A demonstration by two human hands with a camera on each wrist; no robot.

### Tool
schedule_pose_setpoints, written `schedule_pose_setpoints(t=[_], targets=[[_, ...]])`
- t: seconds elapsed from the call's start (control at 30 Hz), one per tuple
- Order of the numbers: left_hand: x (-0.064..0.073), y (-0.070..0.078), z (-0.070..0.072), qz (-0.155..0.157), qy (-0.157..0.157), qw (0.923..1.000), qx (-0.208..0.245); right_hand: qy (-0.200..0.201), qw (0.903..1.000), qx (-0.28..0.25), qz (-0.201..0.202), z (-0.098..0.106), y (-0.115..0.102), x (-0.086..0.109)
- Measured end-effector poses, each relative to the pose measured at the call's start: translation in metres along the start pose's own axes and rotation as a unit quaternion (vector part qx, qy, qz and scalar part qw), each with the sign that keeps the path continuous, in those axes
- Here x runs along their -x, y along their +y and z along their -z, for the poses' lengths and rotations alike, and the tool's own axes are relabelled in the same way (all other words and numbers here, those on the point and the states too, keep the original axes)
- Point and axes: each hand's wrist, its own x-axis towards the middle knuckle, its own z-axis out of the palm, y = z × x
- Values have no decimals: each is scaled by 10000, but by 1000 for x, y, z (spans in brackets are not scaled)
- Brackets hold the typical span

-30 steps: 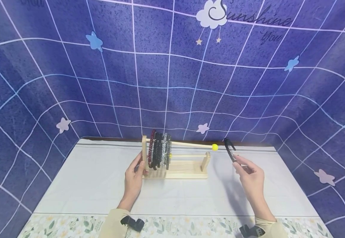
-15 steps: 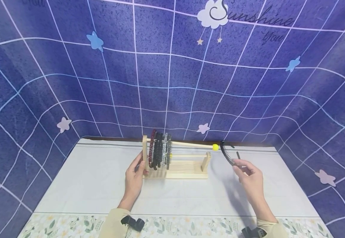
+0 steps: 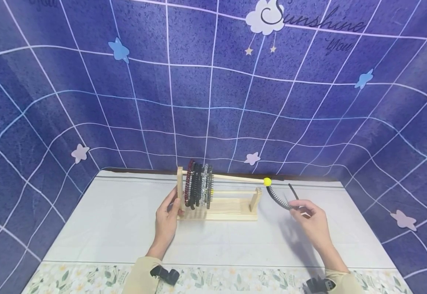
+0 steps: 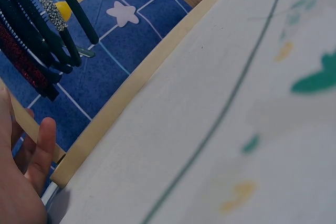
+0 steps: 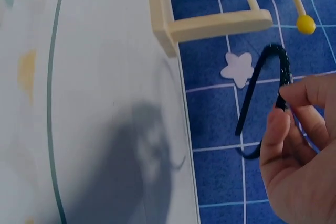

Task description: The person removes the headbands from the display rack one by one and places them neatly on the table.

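My right hand (image 3: 310, 223) pinches a black toothed headband (image 3: 277, 199) between thumb and fingertips, to the right of a wooden headband rack (image 3: 231, 209). In the head view the headband's far end overlaps the yellow ball (image 3: 267, 182) that tips the rack's upper rod. The right wrist view shows the headband (image 5: 284, 69) as an open curve, one free leg pointing back. At the rack's left post, my left hand (image 3: 166, 223) grips the wood, some fingers hidden behind it. Several headbands (image 3: 197, 185), dark red, black and silvery, hang together on the upper rod near that post.
Below the upper rod runs a lower rod (image 3: 235, 192), reaching toward the short right post (image 3: 255, 200). The rack stands on a white tablecloth (image 3: 106, 220) with a floral front band. A blue curtain (image 3: 213, 90) with stars and grid lines encloses the back and sides.
The black headband has turned to show its open curve and its far end has moved left and lower, up to the yellow ball. The left hand and the rack stay put.
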Motion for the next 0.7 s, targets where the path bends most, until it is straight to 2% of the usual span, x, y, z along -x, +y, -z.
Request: schedule_pose_setpoints(t=[0.13, 0.47, 0.7], targets=[[0, 0, 0, 31, 23, 10000, 17, -237, 9991, 166, 302, 4, 6, -2], [0, -2, 0, -73, 25, 9999, 101, -704, 9939, 653, 538, 13, 20, -7], [-1, -2, 0, -144, 22, 9998, 132, -1075, 9898, 452, 816, 17, 31, -10]])
